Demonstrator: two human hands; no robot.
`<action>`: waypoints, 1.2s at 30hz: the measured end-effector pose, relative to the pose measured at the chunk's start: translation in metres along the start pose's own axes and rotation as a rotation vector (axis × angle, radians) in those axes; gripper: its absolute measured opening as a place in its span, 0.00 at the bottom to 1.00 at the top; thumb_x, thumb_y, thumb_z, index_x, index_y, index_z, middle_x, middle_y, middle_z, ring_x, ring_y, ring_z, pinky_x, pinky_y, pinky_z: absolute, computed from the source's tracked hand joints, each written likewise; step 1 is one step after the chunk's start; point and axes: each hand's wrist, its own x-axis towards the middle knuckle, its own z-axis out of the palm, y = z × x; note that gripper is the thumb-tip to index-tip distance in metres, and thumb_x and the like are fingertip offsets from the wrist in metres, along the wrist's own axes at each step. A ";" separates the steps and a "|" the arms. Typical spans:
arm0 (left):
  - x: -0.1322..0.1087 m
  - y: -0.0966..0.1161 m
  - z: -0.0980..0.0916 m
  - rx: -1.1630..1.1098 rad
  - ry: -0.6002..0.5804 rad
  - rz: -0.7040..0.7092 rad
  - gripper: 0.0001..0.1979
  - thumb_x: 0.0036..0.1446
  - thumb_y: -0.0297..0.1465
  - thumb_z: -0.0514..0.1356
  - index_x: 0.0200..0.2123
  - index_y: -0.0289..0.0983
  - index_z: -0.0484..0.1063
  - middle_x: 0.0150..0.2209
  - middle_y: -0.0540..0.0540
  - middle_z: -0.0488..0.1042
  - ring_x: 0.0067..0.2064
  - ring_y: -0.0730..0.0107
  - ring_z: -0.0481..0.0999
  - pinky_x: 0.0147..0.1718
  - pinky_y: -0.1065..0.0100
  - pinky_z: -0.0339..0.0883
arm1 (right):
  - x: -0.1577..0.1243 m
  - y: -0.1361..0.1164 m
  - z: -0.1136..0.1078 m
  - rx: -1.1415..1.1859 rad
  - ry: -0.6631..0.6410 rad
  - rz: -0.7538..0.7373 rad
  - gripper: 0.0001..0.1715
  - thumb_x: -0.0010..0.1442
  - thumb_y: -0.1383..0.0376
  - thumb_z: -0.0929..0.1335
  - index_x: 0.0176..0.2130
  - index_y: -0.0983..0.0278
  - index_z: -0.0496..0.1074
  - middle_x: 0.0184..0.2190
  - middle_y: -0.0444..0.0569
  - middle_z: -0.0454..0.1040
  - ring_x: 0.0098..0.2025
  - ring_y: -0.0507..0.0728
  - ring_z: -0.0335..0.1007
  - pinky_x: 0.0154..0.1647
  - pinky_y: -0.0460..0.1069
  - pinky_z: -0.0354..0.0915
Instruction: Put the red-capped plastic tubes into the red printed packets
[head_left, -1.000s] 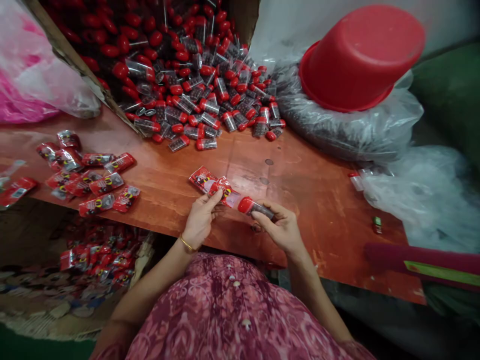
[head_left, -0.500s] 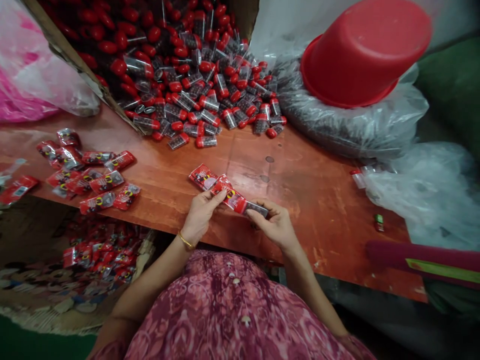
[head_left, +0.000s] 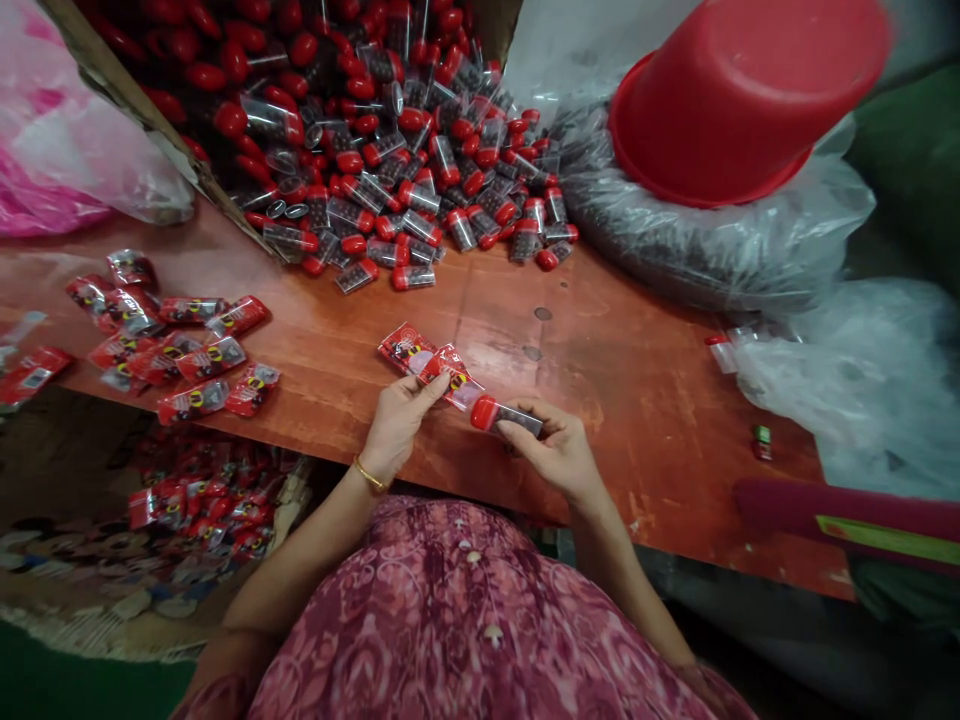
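Observation:
My left hand [head_left: 397,420] pinches a red printed plastic sleeve [head_left: 456,384] between thumb and fingers, over the table. Another red printed sleeve [head_left: 403,347] lies beyond it, partly covered by the first. In my right hand [head_left: 551,445] is a clear tube [head_left: 517,418] with a rounded red cap and dark contents. The thumb lies along its near side, and the other fingers are partly hidden behind it. The tube's red cap points left, close to the sleeve's open-looking right end; whether they touch I cannot tell.
A tipped cardboard box [head_left: 169,140] spills many capped tubes [head_left: 390,200] at the back. Several wrapped tubes [head_left: 187,350] lie left, with more in a box below. A red bucket [head_left: 735,110] sits upside down on a filled plastic bag [head_left: 697,255] at right.
The red cap end, earlier overlapping the sleeve, now shows uncovered beside it. My right hand with the tube has shifted slightly right; my left hand still holds the sleeve.

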 end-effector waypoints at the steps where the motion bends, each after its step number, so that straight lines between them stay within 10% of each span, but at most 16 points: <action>1: 0.000 0.000 -0.001 0.001 -0.001 -0.002 0.17 0.30 0.38 0.71 0.25 0.34 0.76 0.25 0.50 0.77 0.27 0.75 0.73 0.30 0.72 0.67 | -0.001 0.000 0.000 -0.007 0.007 -0.003 0.12 0.47 0.58 0.69 0.30 0.64 0.72 0.21 0.44 0.69 0.20 0.49 0.58 0.20 0.44 0.58; 36: -0.008 -0.030 0.012 -0.060 -0.149 -0.003 0.14 0.31 0.34 0.72 0.22 0.32 0.75 0.22 0.50 0.75 0.25 0.78 0.70 0.30 0.74 0.65 | 0.002 0.019 0.034 0.225 0.151 0.003 0.17 0.55 0.52 0.65 0.35 0.63 0.66 0.18 0.37 0.62 0.15 0.46 0.51 0.14 0.43 0.50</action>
